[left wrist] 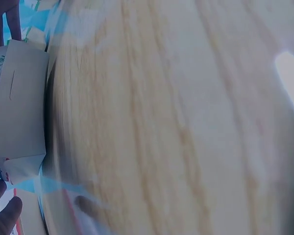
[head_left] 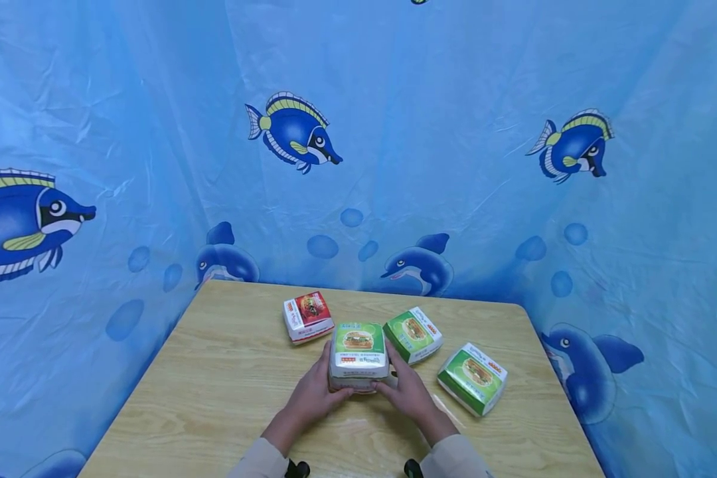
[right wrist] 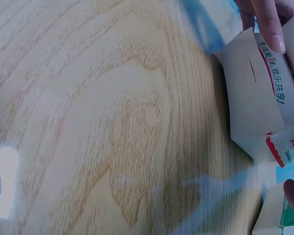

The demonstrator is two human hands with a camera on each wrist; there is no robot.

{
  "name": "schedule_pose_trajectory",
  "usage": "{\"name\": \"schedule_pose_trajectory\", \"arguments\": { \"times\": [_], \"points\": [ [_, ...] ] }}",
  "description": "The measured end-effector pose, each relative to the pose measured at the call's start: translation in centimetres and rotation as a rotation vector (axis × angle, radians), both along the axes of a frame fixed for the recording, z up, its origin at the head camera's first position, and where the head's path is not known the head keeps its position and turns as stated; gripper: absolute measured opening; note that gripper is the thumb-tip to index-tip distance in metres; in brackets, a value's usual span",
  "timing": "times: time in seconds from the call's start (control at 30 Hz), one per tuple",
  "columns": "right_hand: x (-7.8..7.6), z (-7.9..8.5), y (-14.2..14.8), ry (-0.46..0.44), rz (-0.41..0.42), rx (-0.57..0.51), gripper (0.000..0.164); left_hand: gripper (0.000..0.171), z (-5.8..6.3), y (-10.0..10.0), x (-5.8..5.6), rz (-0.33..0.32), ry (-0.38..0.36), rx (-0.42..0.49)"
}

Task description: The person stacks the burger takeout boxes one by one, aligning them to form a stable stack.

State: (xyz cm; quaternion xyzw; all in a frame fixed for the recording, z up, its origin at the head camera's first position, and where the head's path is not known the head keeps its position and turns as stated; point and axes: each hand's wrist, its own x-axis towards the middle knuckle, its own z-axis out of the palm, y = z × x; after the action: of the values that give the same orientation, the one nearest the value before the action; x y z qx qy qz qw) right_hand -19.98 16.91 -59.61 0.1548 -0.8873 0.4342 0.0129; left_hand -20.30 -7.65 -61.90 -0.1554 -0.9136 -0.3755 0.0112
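A green-and-white burger box (head_left: 358, 358) with a burger picture on top is held between both hands in the head view. My left hand (head_left: 312, 393) grips its left side and my right hand (head_left: 411, 395) its right side, thumbs at the near face. Its pale grey cardboard surface (left wrist: 20, 98) with a slit fills the left edge of the left wrist view. In the right wrist view the carton (right wrist: 252, 88) shows printed characters and a red scalloped edge. Whether it touches the table cannot be told.
A red-and-white burger box (head_left: 308, 317) lies behind and left of the held one. Two more green burger boxes, one nearer (head_left: 413, 334) and one farther right (head_left: 473, 379), sit on the wood-grain table (head_left: 215, 378). A blue fish-print curtain (head_left: 394, 166) surrounds the table's back and sides.
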Motion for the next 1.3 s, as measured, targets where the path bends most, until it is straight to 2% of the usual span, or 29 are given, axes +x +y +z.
{"name": "schedule_pose_trajectory", "arguments": {
  "times": [0.17,0.43,0.53,0.8,1.0,1.3],
  "points": [
    [0.1,-0.1,0.1,0.003,0.006,-0.012,0.100,0.117,0.2,-0.1,0.1,0.012,-0.010,0.002],
    [0.9,-0.2,1.2,-0.044,-0.018,0.061,0.100,0.125,0.1,-0.5,0.1,0.066,-0.058,0.021],
    [1.2,-0.1,1.8,-0.039,-0.028,0.062,0.100,0.127,0.5,-0.7,0.1,0.064,-0.061,0.025],
    [0.5,1.9,4.1,0.079,-0.139,0.089,0.095,0.127,2.3,-1.1,-1.0,0.028,-0.001,-0.012],
    [0.6,2.9,6.9,0.157,-0.235,0.147,0.089,0.123,3.1,-1.2,-1.2,-0.002,0.026,-0.026],
    [0.7,2.8,11.0,0.161,-0.342,0.216,0.083,0.120,3.5,-1.3,-1.4,-0.032,0.121,-0.063]
  ]
}}
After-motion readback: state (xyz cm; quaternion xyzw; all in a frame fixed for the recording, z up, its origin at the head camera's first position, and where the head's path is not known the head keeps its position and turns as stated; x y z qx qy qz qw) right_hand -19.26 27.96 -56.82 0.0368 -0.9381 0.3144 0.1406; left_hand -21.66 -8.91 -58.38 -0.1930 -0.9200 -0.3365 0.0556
